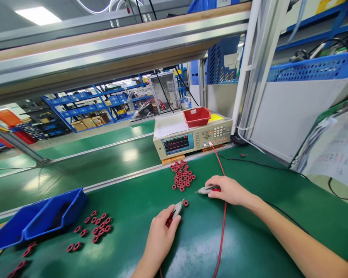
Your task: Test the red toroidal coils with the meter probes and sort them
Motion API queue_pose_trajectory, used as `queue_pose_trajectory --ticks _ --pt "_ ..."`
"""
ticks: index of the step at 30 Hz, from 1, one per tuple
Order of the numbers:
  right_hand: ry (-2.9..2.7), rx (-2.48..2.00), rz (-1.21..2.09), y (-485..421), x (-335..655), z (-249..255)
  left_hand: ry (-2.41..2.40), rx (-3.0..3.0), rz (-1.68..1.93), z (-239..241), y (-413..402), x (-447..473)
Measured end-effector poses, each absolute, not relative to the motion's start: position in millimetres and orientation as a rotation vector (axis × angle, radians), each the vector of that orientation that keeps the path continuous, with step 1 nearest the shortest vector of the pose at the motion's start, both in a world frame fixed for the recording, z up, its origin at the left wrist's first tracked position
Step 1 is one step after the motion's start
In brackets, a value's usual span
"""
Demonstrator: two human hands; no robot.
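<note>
A small red ring-shaped coil (186,202) lies on the smooth green worktop (249,239), touched by the metal-tipped probe (175,211) grasped in the left hand (161,235). To its right, the right hand (229,190) clasps a second probe (205,189) trailing a red lead (222,231). Just beyond, a heap of coils (182,175) sits before the boxy beige tester (191,138).

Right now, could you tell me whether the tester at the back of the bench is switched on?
On. The tester has a lit screen showing a red waveform trace.
</note>
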State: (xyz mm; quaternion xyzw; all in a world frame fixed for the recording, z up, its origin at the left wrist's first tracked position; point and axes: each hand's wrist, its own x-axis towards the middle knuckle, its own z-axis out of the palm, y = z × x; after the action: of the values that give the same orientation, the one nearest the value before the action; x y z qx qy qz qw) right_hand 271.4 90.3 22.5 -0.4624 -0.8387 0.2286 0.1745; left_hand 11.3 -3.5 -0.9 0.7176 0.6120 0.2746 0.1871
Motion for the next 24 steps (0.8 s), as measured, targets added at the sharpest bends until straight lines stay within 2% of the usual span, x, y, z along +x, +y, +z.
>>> queue_pose_trajectory --ticks 5,13,24 --pt "-2.509 -1.164 0.756 78 261 24 1.725 2.028 0.776 0 -2 12" --pt "-2.538 -1.207 0.571 66 240 19 1.706 2.024 0.793 1 -3 14" --pt "-2.539 -1.199 0.514 66 238 19 1.701 1.987 0.775 3 -4 15"
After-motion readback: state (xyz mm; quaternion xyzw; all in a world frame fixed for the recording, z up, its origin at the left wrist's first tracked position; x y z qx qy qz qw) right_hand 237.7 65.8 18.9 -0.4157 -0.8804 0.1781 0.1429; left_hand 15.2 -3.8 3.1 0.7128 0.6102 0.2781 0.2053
